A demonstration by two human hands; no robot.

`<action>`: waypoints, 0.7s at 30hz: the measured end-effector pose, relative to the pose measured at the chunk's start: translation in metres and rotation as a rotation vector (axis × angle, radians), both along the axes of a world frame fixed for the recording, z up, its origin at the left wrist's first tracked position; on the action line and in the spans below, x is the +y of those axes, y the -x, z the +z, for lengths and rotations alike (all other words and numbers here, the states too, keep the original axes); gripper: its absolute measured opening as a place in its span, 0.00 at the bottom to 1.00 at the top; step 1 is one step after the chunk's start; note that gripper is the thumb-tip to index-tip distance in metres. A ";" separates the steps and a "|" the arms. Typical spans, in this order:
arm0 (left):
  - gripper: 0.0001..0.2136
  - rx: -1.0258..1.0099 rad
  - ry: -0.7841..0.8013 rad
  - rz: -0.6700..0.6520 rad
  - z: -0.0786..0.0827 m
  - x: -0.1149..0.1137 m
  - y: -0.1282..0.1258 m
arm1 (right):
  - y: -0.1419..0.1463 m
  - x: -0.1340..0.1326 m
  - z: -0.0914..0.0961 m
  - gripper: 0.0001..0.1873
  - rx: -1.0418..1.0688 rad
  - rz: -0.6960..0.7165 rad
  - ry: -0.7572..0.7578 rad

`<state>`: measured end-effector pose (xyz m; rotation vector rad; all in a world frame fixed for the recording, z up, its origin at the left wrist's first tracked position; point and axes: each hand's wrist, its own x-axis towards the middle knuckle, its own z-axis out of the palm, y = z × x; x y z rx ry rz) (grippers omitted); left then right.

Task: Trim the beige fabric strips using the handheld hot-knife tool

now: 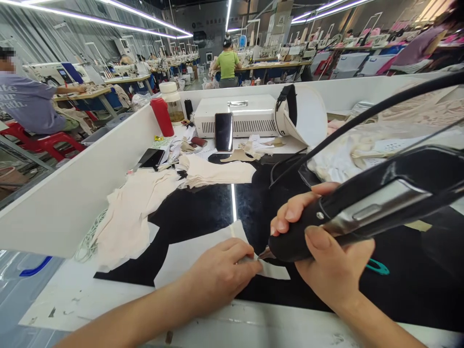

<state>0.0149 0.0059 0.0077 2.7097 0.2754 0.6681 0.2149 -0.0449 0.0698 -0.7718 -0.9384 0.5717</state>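
Note:
A white flat pattern piece [188, 256], perhaps paper or fabric, lies on the black work surface in front of me. Across its right part runs a pale strip [237, 228]. My left hand [226, 266] rests on this piece with curled fingers pressed together; something greyish shows under them, too hidden to name. Wrapped around the dark grip of a corded handheld tool [377, 208] is my right hand [326, 256]. The tool's pointed metal tip [266, 253] is right beside my left fingertips, over the piece.
Cream fabric pieces [134, 208] are stacked at the left and farther back. A white vented box [250, 116] stands behind, with a phone [224, 131] leaning on it. The tool's black cable [344, 123] arches at the right. A teal tool [377, 266] lies beyond my right wrist.

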 end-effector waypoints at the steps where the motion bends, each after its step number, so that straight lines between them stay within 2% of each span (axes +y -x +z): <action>1: 0.12 -0.002 0.003 0.004 0.000 0.000 0.000 | 0.000 0.000 0.000 0.22 -0.006 -0.006 0.010; 7: 0.12 -0.039 0.017 0.016 -0.001 -0.001 0.000 | 0.001 0.003 0.003 0.21 0.015 -0.004 0.016; 12: 0.10 -0.061 0.128 0.012 0.003 0.003 0.003 | -0.005 0.003 0.007 0.20 0.049 0.003 -0.023; 15: 0.11 -0.061 0.187 0.039 0.009 0.013 0.004 | -0.013 0.005 0.009 0.25 0.001 -0.037 0.005; 18: 0.11 -0.019 0.146 0.080 0.015 0.028 0.003 | -0.025 0.008 0.010 0.26 -0.085 -0.114 0.041; 21: 0.07 0.077 0.041 0.021 0.015 0.042 -0.003 | -0.042 0.002 0.006 0.29 -0.145 -0.314 -0.005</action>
